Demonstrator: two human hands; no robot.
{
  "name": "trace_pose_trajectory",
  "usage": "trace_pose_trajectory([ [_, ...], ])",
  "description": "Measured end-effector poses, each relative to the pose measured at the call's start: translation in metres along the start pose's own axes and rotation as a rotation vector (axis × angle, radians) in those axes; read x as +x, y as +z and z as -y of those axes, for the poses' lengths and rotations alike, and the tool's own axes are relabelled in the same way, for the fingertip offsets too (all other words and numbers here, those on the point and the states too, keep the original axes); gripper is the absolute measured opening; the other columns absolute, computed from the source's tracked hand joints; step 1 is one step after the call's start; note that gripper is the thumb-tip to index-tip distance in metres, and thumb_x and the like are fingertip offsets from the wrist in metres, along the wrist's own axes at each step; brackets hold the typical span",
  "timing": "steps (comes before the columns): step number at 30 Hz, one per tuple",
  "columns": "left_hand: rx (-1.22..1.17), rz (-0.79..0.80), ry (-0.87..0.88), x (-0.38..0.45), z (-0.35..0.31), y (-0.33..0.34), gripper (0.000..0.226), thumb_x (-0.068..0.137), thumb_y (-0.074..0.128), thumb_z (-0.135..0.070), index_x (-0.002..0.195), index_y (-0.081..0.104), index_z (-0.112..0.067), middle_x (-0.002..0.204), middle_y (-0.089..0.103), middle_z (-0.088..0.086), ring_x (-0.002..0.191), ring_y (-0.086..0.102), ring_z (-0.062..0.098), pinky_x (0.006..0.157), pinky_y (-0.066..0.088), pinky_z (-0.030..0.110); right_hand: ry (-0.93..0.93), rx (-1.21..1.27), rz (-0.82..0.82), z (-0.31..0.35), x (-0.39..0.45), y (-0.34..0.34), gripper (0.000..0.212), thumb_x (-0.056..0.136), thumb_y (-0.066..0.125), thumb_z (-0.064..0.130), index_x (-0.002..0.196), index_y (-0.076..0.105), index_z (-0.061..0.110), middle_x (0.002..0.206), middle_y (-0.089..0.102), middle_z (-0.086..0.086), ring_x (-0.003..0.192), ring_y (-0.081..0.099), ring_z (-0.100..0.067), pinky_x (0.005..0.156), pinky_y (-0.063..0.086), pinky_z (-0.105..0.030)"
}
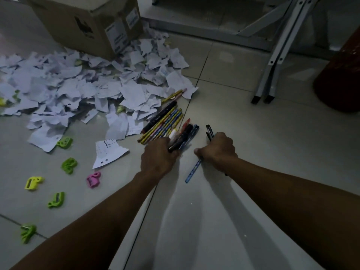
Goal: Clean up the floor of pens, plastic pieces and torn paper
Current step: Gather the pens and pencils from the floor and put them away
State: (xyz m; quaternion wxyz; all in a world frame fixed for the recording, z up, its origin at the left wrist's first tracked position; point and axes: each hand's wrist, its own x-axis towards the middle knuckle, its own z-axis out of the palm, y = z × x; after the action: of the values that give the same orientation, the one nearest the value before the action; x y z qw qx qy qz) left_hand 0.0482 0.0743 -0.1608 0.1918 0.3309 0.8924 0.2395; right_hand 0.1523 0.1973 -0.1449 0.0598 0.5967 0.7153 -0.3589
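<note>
A bundle of pens and pencils lies on the tiled floor beside a wide heap of torn paper. My left hand is closed over the near end of that bundle. My right hand grips a few pens: black tips stick out beyond the knuckles and a blue pen points back toward me. Small plastic pieces are scattered at the left: green ones, a yellow one and a pink one.
A cardboard box stands behind the paper heap. Grey metal legs of a folding frame come down at the right, next to a dark red round object. A low grey shelf base runs along the back.
</note>
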Motion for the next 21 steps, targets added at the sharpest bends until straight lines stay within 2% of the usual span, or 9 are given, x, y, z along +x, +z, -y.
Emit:
trace_pose_trajectory([
  [3,0.143,-0.055,0.05,0.003,-0.005,0.005,0.032,0.085,0.068,-0.035,0.106,0.062,-0.011,0.099,0.066,0.008,0.09,0.063,0.026,0.07,0.053,0.038,0.02,-0.05,-0.016,0.0,0.0,-0.002,0.063,0.067,0.086,0.035,0.115,0.053,0.011,0.116,0.057,-0.008,0.102,0.059,-0.026,0.075,0.046,-0.031],
  [5,0.212,-0.074,0.064,0.005,-0.006,0.006,0.032,0.088,0.065,-0.032,0.108,0.061,-0.008,0.103,0.065,0.012,0.093,0.062,0.03,0.071,0.05,0.039,0.008,-0.075,-0.055,0.0,0.002,-0.001,0.05,0.075,0.081,0.031,0.114,0.055,0.014,0.116,0.057,-0.005,0.104,0.058,-0.025,0.074,0.042,-0.029],
  [8,0.322,-0.086,0.112,0.005,-0.008,0.008,0.028,0.09,0.062,-0.031,0.105,0.061,-0.007,0.102,0.064,0.013,0.091,0.062,0.03,0.071,0.05,0.038,0.031,-0.103,-0.04,0.0,0.007,-0.001,0.038,0.084,0.071,0.02,0.118,0.055,0.013,0.121,0.056,-0.008,0.108,0.057,-0.026,0.082,0.045,-0.031],
  [9,0.341,-0.083,0.124,0.006,-0.009,0.009,0.027,0.09,0.063,-0.03,0.105,0.061,-0.007,0.102,0.065,0.013,0.09,0.063,0.029,0.07,0.05,0.037,0.037,-0.112,0.004,0.001,0.008,-0.001,0.039,0.082,0.071,0.017,0.117,0.055,0.012,0.119,0.055,-0.009,0.108,0.057,-0.027,0.083,0.046,-0.031],
  [11,0.386,-0.067,0.143,0.007,-0.013,0.009,0.026,0.09,0.063,-0.027,0.106,0.061,-0.007,0.102,0.066,0.013,0.09,0.064,0.028,0.069,0.05,0.035,0.036,-0.077,0.073,0.0,0.008,-0.003,0.031,0.077,0.071,0.017,0.103,0.056,0.011,0.102,0.055,-0.007,0.097,0.06,-0.025,0.073,0.047,-0.03],
  [13,0.4,-0.049,0.146,0.007,-0.016,0.009,0.028,0.089,0.064,-0.029,0.106,0.06,-0.007,0.102,0.066,0.012,0.092,0.064,0.029,0.072,0.052,0.037,0.046,0.091,0.085,-0.002,0.007,-0.003,0.018,0.077,0.066,0.022,0.085,0.054,0.01,0.083,0.058,-0.002,0.075,0.062,-0.02,0.058,0.045,-0.025],
  [16,0.442,-0.033,0.142,0.008,-0.02,0.01,0.028,0.088,0.066,-0.029,0.107,0.059,-0.01,0.103,0.066,0.011,0.092,0.064,0.027,0.071,0.05,0.035,0.181,0.456,0.08,-0.005,0.008,-0.003,0.018,0.084,0.051,0.021,0.089,0.059,0.005,0.061,0.066,-0.006,0.057,0.066,-0.019,0.053,0.049,-0.026],
  [19,0.467,0.022,0.108,0.011,-0.024,0.008,0.03,0.088,0.067,-0.027,0.11,0.057,-0.01,0.105,0.065,0.012,0.094,0.064,0.027,0.068,0.047,0.033,0.288,0.688,0.101,-0.009,0.012,-0.005,0.017,0.086,0.046,0.017,0.077,0.056,0.006,0.06,0.055,-0.007,0.055,0.053,-0.022,0.056,0.041,-0.028],
  [21,0.427,0.099,0.071,0.013,-0.028,0.003,0.033,0.087,0.067,-0.025,0.112,0.055,-0.008,0.107,0.064,0.014,0.097,0.062,0.03,0.073,0.05,0.036,0.309,0.731,0.112,-0.013,0.013,-0.004,0.015,0.084,0.05,0.013,0.071,0.053,0.008,0.062,0.051,-0.008,0.051,0.043,-0.02,0.053,0.035,-0.027],
])
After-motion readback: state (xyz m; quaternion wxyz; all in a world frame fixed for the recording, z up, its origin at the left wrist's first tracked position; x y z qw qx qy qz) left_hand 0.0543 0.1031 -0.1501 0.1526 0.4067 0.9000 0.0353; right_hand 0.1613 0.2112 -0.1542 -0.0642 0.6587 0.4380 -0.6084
